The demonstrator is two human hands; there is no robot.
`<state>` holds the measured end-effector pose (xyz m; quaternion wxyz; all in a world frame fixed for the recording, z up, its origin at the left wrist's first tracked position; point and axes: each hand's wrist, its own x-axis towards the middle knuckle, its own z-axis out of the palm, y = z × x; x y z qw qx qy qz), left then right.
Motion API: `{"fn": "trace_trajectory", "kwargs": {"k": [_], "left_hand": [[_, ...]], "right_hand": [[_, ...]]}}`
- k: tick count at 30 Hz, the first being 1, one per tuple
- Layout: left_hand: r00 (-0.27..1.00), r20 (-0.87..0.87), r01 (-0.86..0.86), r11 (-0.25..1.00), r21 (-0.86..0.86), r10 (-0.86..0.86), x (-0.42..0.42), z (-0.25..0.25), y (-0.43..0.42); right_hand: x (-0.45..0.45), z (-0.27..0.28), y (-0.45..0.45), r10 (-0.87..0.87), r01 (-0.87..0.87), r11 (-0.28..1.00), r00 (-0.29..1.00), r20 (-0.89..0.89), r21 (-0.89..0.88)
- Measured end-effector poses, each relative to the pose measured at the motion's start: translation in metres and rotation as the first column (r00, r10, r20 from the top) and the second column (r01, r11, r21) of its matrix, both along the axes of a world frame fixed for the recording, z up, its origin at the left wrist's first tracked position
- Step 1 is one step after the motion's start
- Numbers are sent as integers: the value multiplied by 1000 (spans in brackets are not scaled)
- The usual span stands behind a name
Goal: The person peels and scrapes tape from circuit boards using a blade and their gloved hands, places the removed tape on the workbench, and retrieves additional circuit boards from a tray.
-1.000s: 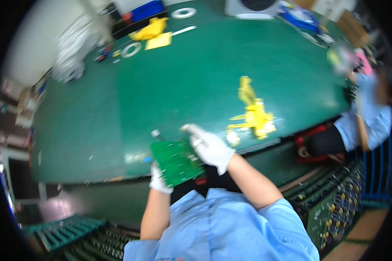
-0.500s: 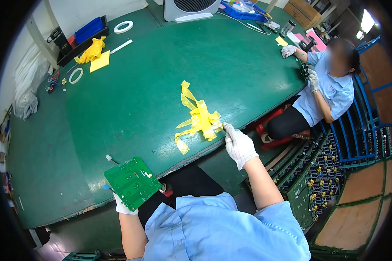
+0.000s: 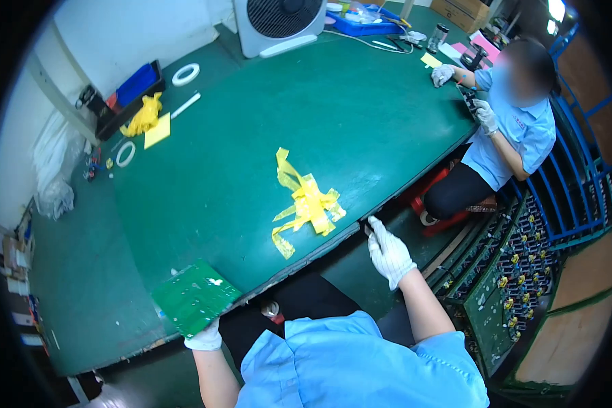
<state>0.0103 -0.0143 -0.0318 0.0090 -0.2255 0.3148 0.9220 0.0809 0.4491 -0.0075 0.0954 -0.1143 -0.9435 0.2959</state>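
Note:
My left hand (image 3: 204, 338), in a white glove, grips the near edge of a green circuit board (image 3: 196, 298) over the table's front edge; the fingers under the board are hidden. The board looks blurred, with white spots on its face. My right hand (image 3: 390, 256), also gloved, is at the table's front edge, fingers closed together. Something small and dark shows at its fingertips, too unclear to name. To the left of that hand, a crumpled bunch of yellow tape strips (image 3: 311, 206) lies on the green table (image 3: 217, 149), apart from the fingers.
A co-worker (image 3: 517, 122) in gloves sits at the right end of the table, holding a part. A fan (image 3: 282, 24), a blue tray (image 3: 364, 26), tape rolls (image 3: 185, 75) and a yellow cloth (image 3: 143, 117) sit farther back. Racks of boards (image 3: 523, 279) stand at right.
My right hand has come away from the yellow tape, down and right to the table edge. The circuit board in my left hand has shifted slightly down and left. The view has tilted a little.

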Motion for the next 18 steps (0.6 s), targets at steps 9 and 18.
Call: {"fn": "trace_trajectory", "kwargs": {"k": [9,18], "left_hand": [[827,-268,350,825,-443,-495,-114,142,171],[499,-218,-35,232,-972,-839,-189,122,423]], "right_hand": [[56,-39,11,-27,23,975,1000,-15,-220],[120,-44,26,-131,147,955,988,77,-259]]}}
